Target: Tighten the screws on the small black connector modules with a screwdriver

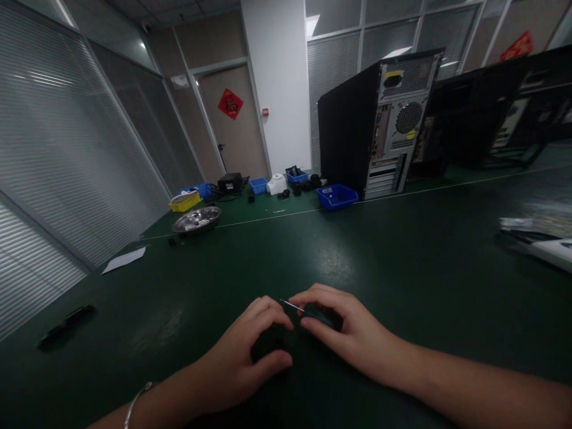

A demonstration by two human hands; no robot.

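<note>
My right hand [342,319] is closed around the dark handle of a small screwdriver [292,305], just over the green table [241,262]. The thin metal shaft points left, toward my other hand. Close by on the left, my left hand [250,339] rests at the table with its fingers curved and apart from the thumb. Its fingertips are near the screwdriver's tip, and I see nothing held in it. The space under its palm is in dark shadow.
A dark pen-like tool [65,326] and white paper [125,260] lie at left. Farther back are a metal bowl [196,220], a yellow tray [185,202], a blue bin [337,196] and a computer tower [348,131]. A blurred white-edged object [545,247] lies at right.
</note>
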